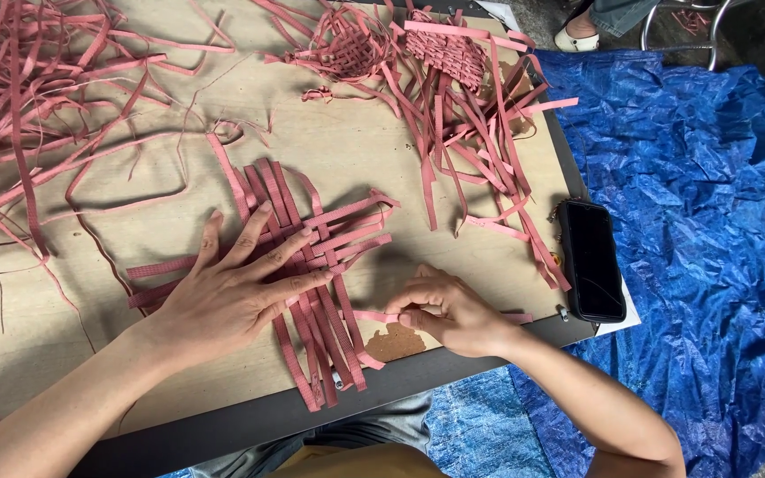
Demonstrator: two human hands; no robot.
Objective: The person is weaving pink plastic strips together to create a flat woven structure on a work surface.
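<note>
Plywood board (64, 310) (strip-strewn) — blue tarp (692, 221)

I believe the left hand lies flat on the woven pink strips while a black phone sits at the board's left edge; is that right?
Not quite: the head view shows the black phone at the board's right edge. The left hand does lie flat on the woven pink strips.

Both forearms bare, no sleeves; no rings, no watch; grey shorts, mustard garment at lap.
</note>
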